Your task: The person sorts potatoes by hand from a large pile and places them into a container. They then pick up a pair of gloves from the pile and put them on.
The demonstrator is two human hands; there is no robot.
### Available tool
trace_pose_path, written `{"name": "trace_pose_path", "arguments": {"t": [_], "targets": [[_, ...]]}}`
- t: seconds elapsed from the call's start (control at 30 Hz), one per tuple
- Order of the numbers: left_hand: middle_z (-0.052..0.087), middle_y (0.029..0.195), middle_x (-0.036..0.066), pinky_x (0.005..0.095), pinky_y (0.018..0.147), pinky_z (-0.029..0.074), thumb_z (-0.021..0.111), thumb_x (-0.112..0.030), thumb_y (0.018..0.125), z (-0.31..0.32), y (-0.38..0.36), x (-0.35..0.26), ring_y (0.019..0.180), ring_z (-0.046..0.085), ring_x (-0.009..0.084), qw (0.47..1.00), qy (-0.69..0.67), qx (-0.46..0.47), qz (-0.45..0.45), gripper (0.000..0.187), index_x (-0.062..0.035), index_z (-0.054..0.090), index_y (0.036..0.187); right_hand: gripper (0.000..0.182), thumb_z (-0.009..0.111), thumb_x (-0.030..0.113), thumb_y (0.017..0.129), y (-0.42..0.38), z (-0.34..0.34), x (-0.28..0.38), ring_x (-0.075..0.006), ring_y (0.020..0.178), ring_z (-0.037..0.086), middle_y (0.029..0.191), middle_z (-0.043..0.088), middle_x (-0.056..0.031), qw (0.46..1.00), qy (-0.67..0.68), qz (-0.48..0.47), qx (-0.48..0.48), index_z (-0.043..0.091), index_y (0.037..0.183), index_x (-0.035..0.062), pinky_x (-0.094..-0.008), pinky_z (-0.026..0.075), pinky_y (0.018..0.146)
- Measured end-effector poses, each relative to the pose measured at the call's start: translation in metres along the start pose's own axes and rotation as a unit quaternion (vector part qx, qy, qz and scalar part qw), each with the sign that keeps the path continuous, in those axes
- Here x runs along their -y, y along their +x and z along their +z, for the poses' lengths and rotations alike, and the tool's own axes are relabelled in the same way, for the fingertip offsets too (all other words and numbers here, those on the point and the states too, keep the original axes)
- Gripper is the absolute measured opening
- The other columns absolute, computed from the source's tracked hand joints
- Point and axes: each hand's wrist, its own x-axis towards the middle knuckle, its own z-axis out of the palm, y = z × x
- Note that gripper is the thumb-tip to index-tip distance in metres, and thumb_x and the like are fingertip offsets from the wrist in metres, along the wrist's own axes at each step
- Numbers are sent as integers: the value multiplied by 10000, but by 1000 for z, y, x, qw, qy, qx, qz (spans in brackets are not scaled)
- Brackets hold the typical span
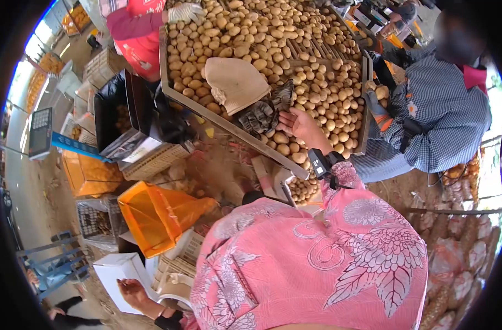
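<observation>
My right hand (301, 125) reaches over the front part of a wooden-edged sorting table (234, 132) heaped with potatoes (322, 91). Its fingers are slightly bent and apart, right at the edge of a pair of crumpled dark work gloves (262, 114). The gloves lie on the potatoes, and a beige cloth piece (234, 82), shaped like a cap, lies against them. Low on the left, my left hand (134, 292) hangs with loosely bent fingers and nothing in it. It overlaps a white box (121, 275) in this view.
Across the table's right edge, a person in a checked smock (426, 110) holds potatoes in a gloved hand (378, 102). Another person's white glove (186, 12) rests at the far left. An orange bag-lined crate (152, 214), black-lined box (119, 110) and scale display (41, 132) stand left.
</observation>
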Motion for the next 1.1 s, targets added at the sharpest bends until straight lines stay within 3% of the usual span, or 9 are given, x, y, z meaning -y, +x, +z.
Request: {"name": "trace_pose_path", "arguments": {"t": [0.17, 0.47, 0.53, 0.73, 0.8, 0.83, 0.87, 0.93, 1.1], "targets": [[597, 787, 69, 279, 640, 503, 494, -145, 884, 16, -2, 6, 659, 557, 166, 1000, -7, -12, 3, 171, -37, 595, 969, 196, 529, 170, 851, 9, -6, 55, -255, 795, 600, 874, 628, -125, 998, 1, -34, -60, 528, 985, 26, -427, 473, 758], [596, 778, 62, 277, 639, 503, 501, -156, 885, 64, -3, 32, 652, 555, 167, 1000, -10, -22, 6, 169, -39, 594, 964, 200, 537, 199, 852, 65, 93, 115, -197, 777, 612, 900, 632, -75, 991, -102, -79, 31, 557, 999, 65, -360, 482, 716], [599, 783, 61, 277, 639, 505, 496, -163, 888, 68, -11, 31, 654, 560, 165, 999, 1, -34, 17, 173, -40, 594, 960, 276, 570, 202, 826, 79, 116, 113, -210, 786, 590, 932, 597, -107, 950, -267, -156, 33, 542, 1051, 44, -354, 492, 664], [636, 782, 63, 304, 625, 518, 507, -180, 876, 61, -37, 16, 672, 594, 167, 997, -20, -69, 12, 169, -68, 628, 913, 447, 627, 242, 768, 138, 133, 99, -203, 823, 595, 978, 597, -101, 839, -526, -131, 38, 519, 1149, 35, -337, 486, 713], [634, 781, 74, 303, 634, 517, 504, -179, 878, 67, -40, 17, 670, 593, 171, 997, -17, -71, 10, 177, -56, 626, 913, 406, 640, 202, 748, 160, 118, 91, -171, 811, 593, 930, 607, -98, 717, -641, -227, 151, 551, 1103, 26, -320, 490, 675], [633, 780, 84, 302, 642, 516, 500, -178, 881, 70, -41, 20, 669, 593, 174, 997, -16, -69, 7, 186, -44, 625, 912, 351, 654, 177, 728, 160, 116, 87, -134, 736, 595, 880, 609, -69, 675, -668, -284, 133, 583, 1042, 37, -296, 490, 609], [633, 780, 84, 302, 642, 516, 500, -178, 881, 70, -39, 21, 669, 593, 174, 997, -16, -80, 1, 186, -44, 625, 912, 351, 654, 177, 728, 152, 115, 88, -134, 736, 595, 880, 609, -69, 672, -675, -274, 134, 583, 1042, 37, -296, 490, 609], [631, 787, 107, 297, 664, 512, 489, -163, 884, 69, -28, 19, 676, 593, 189, 997, -48, -13, -53, 201, -13, 618, 922, 287, 651, 206, 732, 125, 112, 98, -105, 658, 581, 841, 605, -37, 805, -566, -39, 172, 597, 964, 45, -248, 466, 543], [591, 779, 79, 304, 638, 507, 488, -139, 889, 80, 0, 30, 656, 553, 184, 997, 0, -75, -17, 171, -19, 591, 952, 301, 579, 232, 789, 68, 69, 110, -122, 586, 577, 810, 593, -38, 921, -345, -31, 180, 529, 1037, 69, -206, 411, 443]]}}
